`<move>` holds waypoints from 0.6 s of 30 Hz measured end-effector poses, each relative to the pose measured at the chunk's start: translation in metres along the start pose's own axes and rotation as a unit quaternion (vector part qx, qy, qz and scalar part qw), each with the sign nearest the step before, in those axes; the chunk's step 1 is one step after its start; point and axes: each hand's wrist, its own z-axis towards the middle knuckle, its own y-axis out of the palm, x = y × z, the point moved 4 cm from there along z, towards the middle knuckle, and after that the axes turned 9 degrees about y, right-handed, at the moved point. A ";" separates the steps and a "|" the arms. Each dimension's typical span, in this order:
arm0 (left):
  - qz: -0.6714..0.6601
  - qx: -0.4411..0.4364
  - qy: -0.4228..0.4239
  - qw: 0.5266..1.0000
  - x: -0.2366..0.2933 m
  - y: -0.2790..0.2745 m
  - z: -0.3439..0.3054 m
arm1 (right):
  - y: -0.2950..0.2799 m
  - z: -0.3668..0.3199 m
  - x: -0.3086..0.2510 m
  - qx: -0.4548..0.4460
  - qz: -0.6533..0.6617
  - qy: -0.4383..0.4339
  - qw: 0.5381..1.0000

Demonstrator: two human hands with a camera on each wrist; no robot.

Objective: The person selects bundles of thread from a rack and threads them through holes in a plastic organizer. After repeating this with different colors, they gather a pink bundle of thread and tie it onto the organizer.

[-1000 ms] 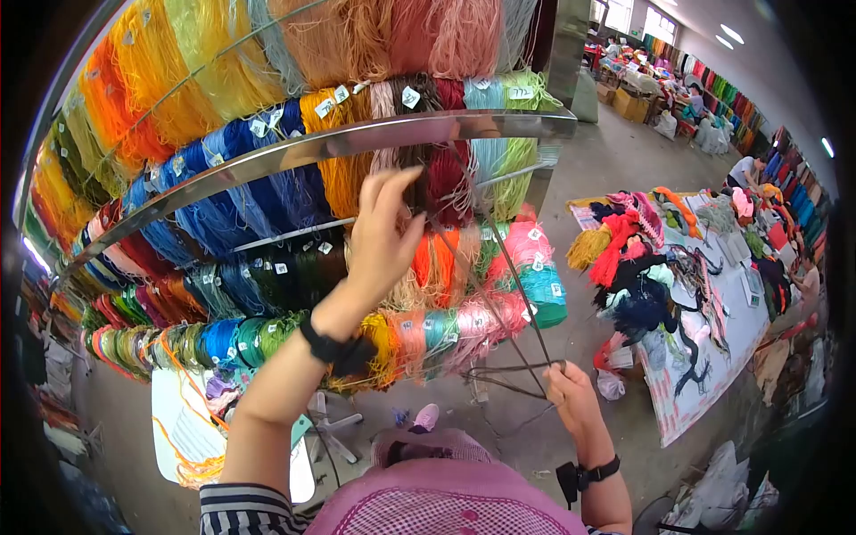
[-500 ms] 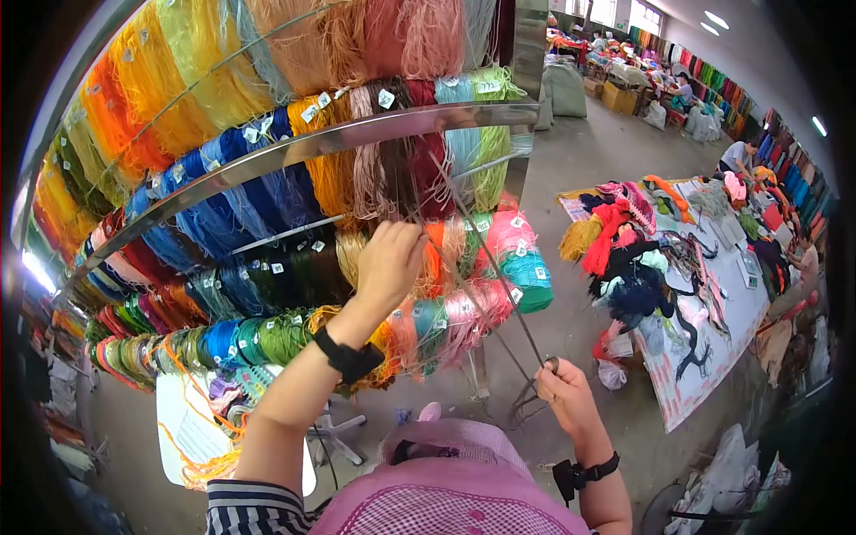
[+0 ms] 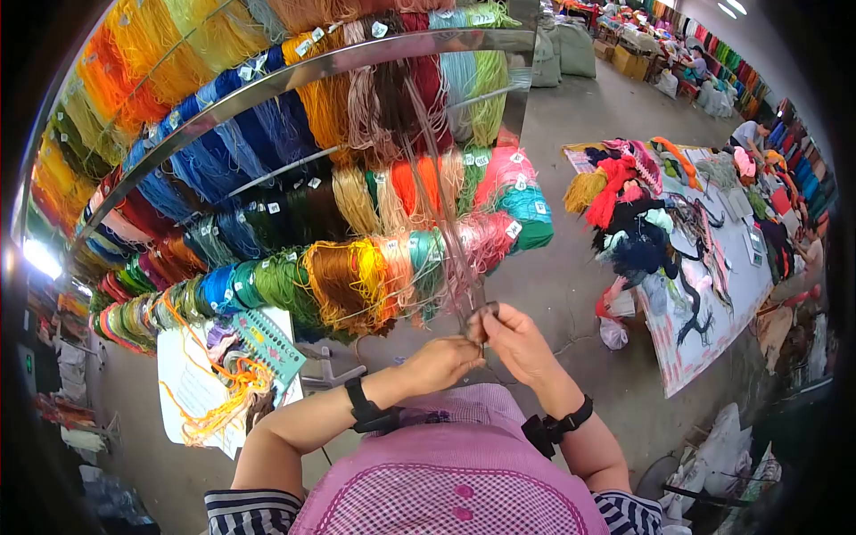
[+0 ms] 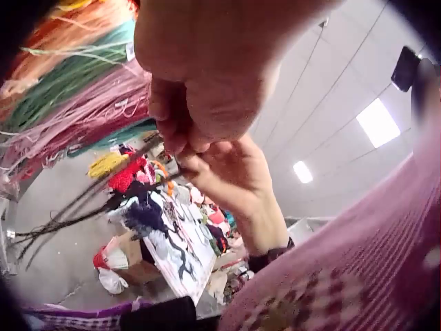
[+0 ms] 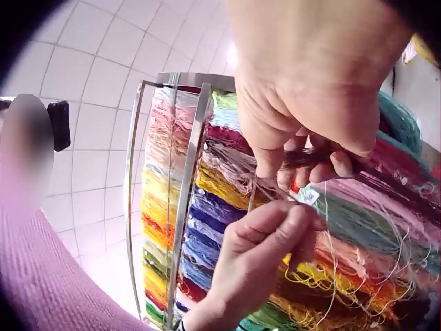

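A bundle of long dark brown thread [image 3: 457, 254] runs down from the rack to both hands, which meet close in front of the body. My right hand [image 3: 520, 346] grips the bundle; in the right wrist view its fingers curl round the dark strands [image 5: 389, 181]. Just beside it, my left hand [image 3: 439, 364] has its thumb and fingers pinched together at the thread. In the left wrist view the strands [image 4: 83, 210] trail off below the two hands. The left fingertips are partly hidden there by the hand itself.
A metal-railed rack [image 3: 294, 76] of colourful, tagged thread skeins stands ahead. A white board [image 3: 183, 383] with orange thread and a green spiral notebook [image 3: 272, 343] lies at left. At right, a table [image 3: 664, 361] carries piled thread. White bags [image 3: 727, 455] lie on the floor.
My left hand has come down from the rack to beside the right hand. The right hand has moved left and slightly up, still holding the thread. The view has tilted lower.
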 end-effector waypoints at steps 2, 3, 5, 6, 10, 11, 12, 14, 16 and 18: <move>-0.107 -0.016 -0.020 0.994 -0.010 0.009 -0.006 | 0.003 -0.011 -0.001 -0.100 0.200 0.059 0.973; -0.108 -0.016 -0.021 0.994 -0.014 0.007 -0.008 | -0.007 -0.018 0.000 -0.099 0.200 0.060 0.973; -0.080 -0.036 -0.083 0.993 -0.026 -0.002 -0.019 | -0.046 -0.041 0.008 0.052 0.178 0.051 0.981; -0.067 -0.080 -0.134 0.986 -0.031 -0.009 -0.025 | -0.071 -0.054 0.015 0.091 0.147 0.051 0.984; -0.013 -0.003 -0.090 0.996 -0.031 -0.039 -0.047 | -0.206 -0.154 0.095 0.334 -0.042 0.170 0.926; -0.015 -0.002 -0.089 0.996 -0.033 -0.041 -0.053 | -0.244 -0.194 0.124 0.412 -0.100 0.205 0.882; -0.011 0.015 -0.107 0.994 -0.037 -0.044 -0.060 | -0.285 -0.241 0.160 0.458 -0.174 0.278 0.826; -0.010 0.033 -0.127 0.991 -0.037 -0.047 -0.066 | -0.297 -0.270 0.173 0.497 -0.245 0.351 0.755; -0.086 -0.049 -0.251 0.963 -0.031 -0.041 -0.067 | -0.235 -0.252 0.145 0.456 -0.093 0.239 0.852; -0.228 -0.025 -0.250 0.941 -0.021 -0.021 -0.060 | -0.159 -0.198 0.104 0.347 -0.100 0.199 0.911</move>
